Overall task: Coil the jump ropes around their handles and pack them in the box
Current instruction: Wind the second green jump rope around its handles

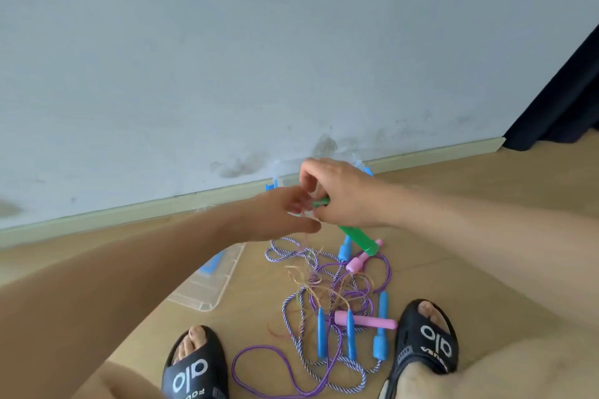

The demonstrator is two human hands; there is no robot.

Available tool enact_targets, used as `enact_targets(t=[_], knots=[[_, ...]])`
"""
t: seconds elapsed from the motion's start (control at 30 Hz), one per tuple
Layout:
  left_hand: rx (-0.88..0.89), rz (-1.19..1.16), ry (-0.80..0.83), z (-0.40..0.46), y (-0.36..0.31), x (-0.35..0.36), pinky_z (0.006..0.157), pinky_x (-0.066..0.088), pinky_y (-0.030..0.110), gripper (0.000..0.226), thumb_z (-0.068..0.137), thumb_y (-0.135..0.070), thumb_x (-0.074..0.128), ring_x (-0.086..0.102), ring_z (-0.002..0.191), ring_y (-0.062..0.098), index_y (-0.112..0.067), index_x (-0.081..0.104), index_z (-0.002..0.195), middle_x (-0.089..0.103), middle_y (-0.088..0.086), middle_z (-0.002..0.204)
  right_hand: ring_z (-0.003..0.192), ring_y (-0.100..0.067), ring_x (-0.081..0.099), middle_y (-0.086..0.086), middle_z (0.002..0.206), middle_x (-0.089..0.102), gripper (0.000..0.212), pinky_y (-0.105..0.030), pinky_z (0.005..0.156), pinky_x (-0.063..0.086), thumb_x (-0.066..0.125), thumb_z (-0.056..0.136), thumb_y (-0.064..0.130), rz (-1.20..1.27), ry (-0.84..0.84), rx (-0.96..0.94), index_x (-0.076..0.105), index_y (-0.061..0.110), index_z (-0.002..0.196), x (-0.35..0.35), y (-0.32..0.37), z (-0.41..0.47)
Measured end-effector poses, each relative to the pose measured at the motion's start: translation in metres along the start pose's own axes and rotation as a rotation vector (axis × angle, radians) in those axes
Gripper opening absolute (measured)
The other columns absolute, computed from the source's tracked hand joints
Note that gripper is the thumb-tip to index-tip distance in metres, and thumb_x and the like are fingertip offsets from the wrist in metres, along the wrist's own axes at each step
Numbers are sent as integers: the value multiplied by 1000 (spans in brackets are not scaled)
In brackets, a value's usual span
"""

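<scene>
The person's right hand (343, 194) is curled round the top of a green plastic jump-rope handle (358, 236), held up over the floor and slanting down to the right. The left hand (285, 214) reaches in beside it, fingertips pinching what looks like its thin multicoloured cord (312, 264), which trails into the tangle below. Winding seems to be just starting. Next, that cord must be drawn clear of the purple rope (382, 272) and the blue handles (351, 334). The clear plastic box (207, 285) lies on the floor to the left.
</scene>
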State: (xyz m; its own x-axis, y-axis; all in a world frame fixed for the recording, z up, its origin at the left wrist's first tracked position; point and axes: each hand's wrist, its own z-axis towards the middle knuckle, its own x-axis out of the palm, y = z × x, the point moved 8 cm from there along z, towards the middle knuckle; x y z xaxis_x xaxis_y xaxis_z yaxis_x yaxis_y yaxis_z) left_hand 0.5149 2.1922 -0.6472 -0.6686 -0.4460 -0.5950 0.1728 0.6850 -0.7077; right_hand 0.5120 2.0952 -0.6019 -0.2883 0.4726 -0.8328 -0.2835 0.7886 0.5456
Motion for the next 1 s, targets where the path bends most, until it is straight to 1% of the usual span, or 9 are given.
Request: enact_targets(t=[0.07, 0.23, 0.4, 0.57, 0.67, 0.73, 0.8, 0.93, 1.0], knots=[[38, 18, -9, -11, -13, -12, 93, 49, 32, 7, 89, -35, 61, 64, 100, 12, -30, 65, 90, 72, -13, 98, 88, -16, 66, 0, 104, 57, 29, -12, 63, 45, 69, 79, 8, 94, -21, -1, 50, 18, 98, -18, 18, -7], [43, -3, -12, -33, -25, -37, 86, 47, 36, 22, 98, -29, 50, 68, 77, 10, -15, 55, 81, 75, -1, 75, 81, -16, 70, 1, 100, 66, 35, -31, 73, 56, 71, 78, 4, 286, 17, 109, 54, 20, 104, -30, 20, -15], [68, 97, -139, -39, -21, -58, 64, 49, 28, 27, 95, -39, 57, 58, 58, 10, -20, 56, 75, 54, -5, 64, 83, -15, 72, 0, 87, 76, 22, -41, 86, 57, 65, 83, 8, 242, 145, 146, 62, 22, 99, -15, 15, -11], [71, 134, -136, -37, -16, -65, 60, 42, 33, 30, 94, -41, 57, 39, 57, 11, -20, 54, 74, 43, -9, 60, 85, -15, 72, 0, 87, 76, 16, -36, 87, 57, 65, 85, 11, 256, 166, 155, 66, 20, 99, -16, 15, -5], [76, 191, -219, -37, -18, -79, 55, 32, 23, 33, 95, -42, 56, 33, 52, 8, -21, 49, 70, 40, -13, 55, 87, -17, 72, 0, 84, 74, 12, -35, 88, 55, 60, 88, 16, 225, 208, 179, 67, 15, 97, -17, 14, -5], [109, 236, -286, -39, -25, -88, 52, 30, 20, 33, 95, -40, 56, 32, 51, 7, -20, 48, 70, 39, -12, 53, 82, -16, 72, 3, 77, 69, 14, -34, 84, 55, 55, 92, 18, 220, 207, 180, 65, 11, 99, -19, 14, -4], [136, 277, -332, -40, -29, -96, 51, 29, 21, 35, 95, -40, 56, 31, 51, 8, -17, 47, 70, 38, -10, 54, 72, -13, 71, 9, 71, 64, 13, -27, 71, 55, 55, 91, 17, 224, 171, 167, 63, 12, 100, -24, 15, -1], [136, 258, -403, -39, -28, -109, 51, 27, 24, 40, 96, -41, 54, 27, 53, 10, -10, 45, 71, 34, -6, 57, 57, -9, 59, 5, 73, 56, 20, -26, 56, 51, 74, 81, 16, 315, 138, 122, 61, 20, 96, -28, 20, 4], [132, 257, -397, -38, -27, -110, 51, 28, 23, 41, 96, -42, 54, 27, 52, 10, -11, 44, 70, 34, -7, 57, 55, -6, 54, 5, 73, 55, 18, -25, 53, 48, 75, 81, 19, 320, 138, 116, 61, 21, 94, -25, 20, 5]])
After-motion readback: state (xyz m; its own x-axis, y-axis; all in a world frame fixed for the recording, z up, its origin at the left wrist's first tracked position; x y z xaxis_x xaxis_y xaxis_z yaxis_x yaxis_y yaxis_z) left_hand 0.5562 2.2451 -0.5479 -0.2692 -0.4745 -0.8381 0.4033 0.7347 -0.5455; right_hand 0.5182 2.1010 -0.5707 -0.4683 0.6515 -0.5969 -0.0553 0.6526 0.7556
